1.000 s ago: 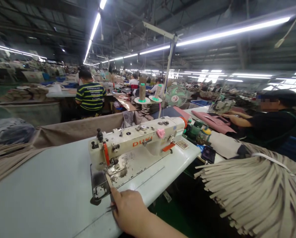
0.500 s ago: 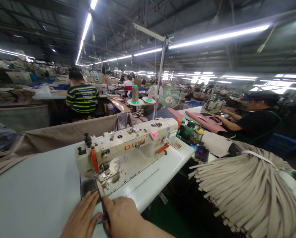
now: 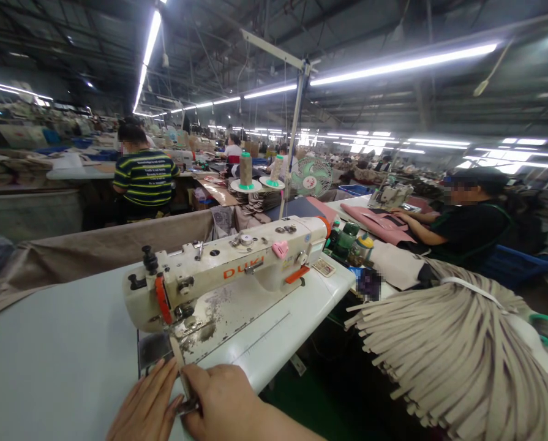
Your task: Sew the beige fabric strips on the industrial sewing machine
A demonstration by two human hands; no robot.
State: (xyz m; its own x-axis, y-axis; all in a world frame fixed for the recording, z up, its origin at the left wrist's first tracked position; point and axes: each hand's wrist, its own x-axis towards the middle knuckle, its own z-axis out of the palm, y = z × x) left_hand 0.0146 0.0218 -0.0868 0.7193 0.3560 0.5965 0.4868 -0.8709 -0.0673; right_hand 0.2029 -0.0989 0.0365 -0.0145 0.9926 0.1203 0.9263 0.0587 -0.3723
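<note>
A cream sewing machine (image 3: 228, 275) stands on the white table (image 3: 57, 343). A narrow beige strap (image 3: 178, 358) runs from under its needle toward me. My left hand (image 3: 145, 407) lies flat on the table just left of the strap, fingers stretched out. My right hand (image 3: 223, 401) is curled at the strap's right side, pressing on it, with small metal snips (image 3: 188, 405) tucked under the fingers.
A big bundle of beige straps (image 3: 457, 361) lies at my right. Bottles (image 3: 354, 242) stand past the machine's far end. Brown cloth (image 3: 99, 248) hangs behind the table. A person in black (image 3: 466, 223) sews at the right; a person in a striped shirt (image 3: 142, 180) sits ahead.
My left hand has come into view and settled beside the strap. My right hand stays on the strap. The view has swung to the right, so the machine sits further left in the picture.
</note>
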